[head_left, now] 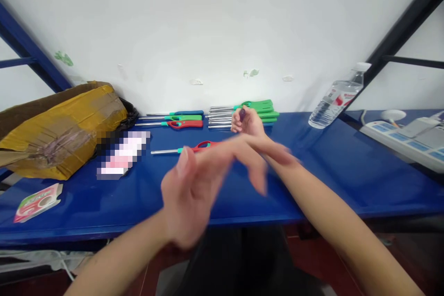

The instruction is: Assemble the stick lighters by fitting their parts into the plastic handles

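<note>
My left hand (204, 180) is raised over the front of the table, smeared by motion. Its fingers are stretched out and hold nothing. Partly behind it lies a long-nosed lighter with a red handle (204, 144), its metal tube pointing left. My right hand (250, 122) reaches to the back, fingers curled round a dark purple, rounded thing (242, 114); most of that is hidden in the fist. The fist is in front of a stack of green-handled lighters (262, 105). Left of the stack lie a blue lighter (187, 113), a green lighter (189, 118) and a red lighter (190, 124).
A taped cardboard box (65, 134) stands at the left of the blue table (305, 148), with a blurred-out flat item (125, 155) beside it. A torn package card (38, 202) lies nearer. On the right are a water bottle (336, 97) and a power strip (405, 141).
</note>
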Demonstrator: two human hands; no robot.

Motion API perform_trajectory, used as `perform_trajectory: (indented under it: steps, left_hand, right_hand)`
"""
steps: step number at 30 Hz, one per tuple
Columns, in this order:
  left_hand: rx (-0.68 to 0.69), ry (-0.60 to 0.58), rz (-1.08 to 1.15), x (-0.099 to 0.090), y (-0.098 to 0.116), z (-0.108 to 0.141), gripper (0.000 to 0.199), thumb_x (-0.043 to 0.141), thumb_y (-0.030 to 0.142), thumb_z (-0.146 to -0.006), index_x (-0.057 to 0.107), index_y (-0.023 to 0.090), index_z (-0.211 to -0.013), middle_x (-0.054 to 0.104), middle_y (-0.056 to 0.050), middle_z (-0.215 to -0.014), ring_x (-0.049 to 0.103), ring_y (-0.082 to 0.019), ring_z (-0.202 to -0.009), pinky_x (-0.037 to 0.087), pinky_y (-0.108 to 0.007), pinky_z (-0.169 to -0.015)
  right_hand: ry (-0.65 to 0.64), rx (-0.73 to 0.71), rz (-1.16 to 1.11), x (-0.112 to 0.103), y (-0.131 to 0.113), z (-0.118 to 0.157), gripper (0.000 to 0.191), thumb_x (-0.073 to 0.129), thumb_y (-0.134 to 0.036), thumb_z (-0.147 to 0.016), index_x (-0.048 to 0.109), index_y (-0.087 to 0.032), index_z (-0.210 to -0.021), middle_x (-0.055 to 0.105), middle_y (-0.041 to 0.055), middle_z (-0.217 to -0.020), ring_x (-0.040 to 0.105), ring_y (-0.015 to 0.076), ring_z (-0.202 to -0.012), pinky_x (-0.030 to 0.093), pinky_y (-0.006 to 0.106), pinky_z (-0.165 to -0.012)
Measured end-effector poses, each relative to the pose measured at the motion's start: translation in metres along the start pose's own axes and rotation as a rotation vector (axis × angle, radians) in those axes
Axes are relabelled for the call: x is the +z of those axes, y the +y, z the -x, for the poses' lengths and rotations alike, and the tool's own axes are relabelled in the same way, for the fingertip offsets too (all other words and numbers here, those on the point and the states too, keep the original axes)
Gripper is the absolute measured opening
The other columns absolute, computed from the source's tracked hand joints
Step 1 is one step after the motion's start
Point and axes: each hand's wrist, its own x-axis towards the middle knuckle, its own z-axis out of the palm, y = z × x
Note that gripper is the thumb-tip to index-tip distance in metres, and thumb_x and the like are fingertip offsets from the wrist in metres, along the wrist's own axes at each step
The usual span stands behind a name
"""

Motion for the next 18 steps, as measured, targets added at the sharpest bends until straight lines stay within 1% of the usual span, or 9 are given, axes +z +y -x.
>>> perform_trajectory:
  steps: [1, 3, 4, 6, 8, 10, 12, 14, 18]
  left_hand:
    - [-0.020, 0.091, 0.048, 0.004, -0.017, -0.005, 0.062, 0.007, 0.045, -0.102, 0.065, 0.024, -0.094, 0.069, -0.007, -0.106, 0.060, -0.028, -0.110, 0.051, -0.051, -0.094]
    - [-0.082, 0.280, 0.132, 0.015, -0.063, -0.010, 0.071, 0.000, 0.045, -0.101, 0.065, 0.019, -0.091, 0.069, -0.010, -0.099, 0.062, -0.027, -0.105, 0.049, -0.049, -0.096]
    - [-0.138, 0.272, 0.113, 0.021, -0.089, -0.010, 0.064, 0.009, 0.046, -0.102, 0.065, 0.017, -0.092, 0.069, -0.010, -0.098, 0.063, -0.026, -0.102, 0.049, -0.047, -0.096]
    - [-0.188, 0.116, -0.006, 0.034, -0.135, -0.004, 0.045, 0.033, 0.048, -0.099, 0.065, 0.016, -0.100, 0.069, -0.010, -0.104, 0.062, -0.026, -0.103, 0.048, -0.044, -0.097]
    - [-0.177, -0.104, -0.107, 0.045, -0.165, 0.007, 0.040, 0.040, 0.044, -0.097, 0.063, 0.017, -0.114, 0.065, -0.011, -0.121, 0.056, -0.027, -0.117, 0.042, -0.045, -0.104]
    - [-0.198, -0.238, -0.169, 0.054, -0.176, 0.017, 0.044, 0.040, 0.044, -0.097, 0.058, 0.016, -0.127, 0.056, -0.013, -0.136, 0.048, -0.027, -0.129, 0.037, -0.044, -0.110]
    - [-0.187, -0.335, -0.217, 0.059, -0.175, 0.023, 0.047, 0.037, 0.042, -0.099, 0.054, 0.016, -0.134, 0.050, -0.013, -0.143, 0.043, -0.027, -0.135, 0.034, -0.045, -0.112]
    - [-0.176, -0.369, -0.235, 0.063, -0.171, 0.025, 0.048, 0.033, 0.041, -0.100, 0.052, 0.016, -0.136, 0.050, -0.013, -0.143, 0.042, -0.027, -0.135, 0.034, -0.045, -0.112]
    - [-0.173, -0.357, -0.247, 0.064, -0.169, 0.024, 0.047, 0.030, 0.041, -0.101, 0.053, 0.018, -0.136, 0.053, -0.011, -0.140, 0.045, -0.026, -0.133, 0.035, -0.043, -0.110]
  right_hand:
    - [0.004, -0.004, -0.001, 0.000, 0.000, 0.000, 0.043, 0.040, -0.045, -0.092, 0.049, -0.020, -0.059, 0.034, -0.0046, -0.051, 0.033, 0.0091, -0.044, 0.034, 0.023, -0.048]
    - [0.011, -0.020, 0.002, 0.002, -0.001, 0.000, 0.040, 0.045, -0.046, -0.090, 0.050, -0.020, -0.060, 0.039, -0.0036, -0.055, 0.038, 0.0097, -0.048, 0.035, 0.023, -0.048]
    - [0.018, -0.031, 0.006, 0.002, -0.001, 0.000, 0.039, 0.049, -0.047, -0.089, 0.050, -0.020, -0.061, 0.041, -0.0033, -0.057, 0.040, 0.0100, -0.050, 0.036, 0.023, -0.049]
    - [0.031, -0.049, 0.016, 0.002, -0.002, 0.000, 0.037, 0.055, -0.049, -0.085, 0.052, -0.020, -0.063, 0.045, -0.0026, -0.061, 0.044, 0.0103, -0.053, 0.039, 0.023, -0.050]
    - [0.039, -0.063, 0.029, 0.002, -0.002, 0.000, 0.036, 0.059, -0.050, -0.083, 0.055, -0.019, -0.065, 0.050, -0.0017, -0.064, 0.048, 0.0106, -0.056, 0.041, 0.024, -0.052]
    - [0.043, -0.077, 0.039, 0.001, -0.001, 0.000, 0.036, 0.062, -0.051, -0.081, 0.058, -0.019, -0.065, 0.054, -0.0006, -0.067, 0.051, 0.0109, -0.058, 0.043, 0.024, -0.053]
    - [0.050, -0.089, 0.050, 0.001, 0.000, -0.001, 0.036, 0.066, -0.051, -0.079, 0.060, -0.018, -0.066, 0.057, 0.0004, -0.070, 0.054, 0.0116, -0.062, 0.045, 0.024, -0.055]
    - [0.063, -0.092, 0.065, 0.001, 0.001, 0.000, 0.036, 0.069, -0.052, -0.076, 0.062, -0.018, -0.067, 0.059, 0.0011, -0.072, 0.058, 0.0125, -0.066, 0.047, 0.024, -0.057]
    - [0.088, -0.090, 0.085, 0.004, 0.003, 0.001, 0.037, 0.077, -0.051, -0.069, 0.063, -0.018, -0.071, 0.061, 0.0007, -0.074, 0.060, 0.0132, -0.070, 0.049, 0.025, -0.059]
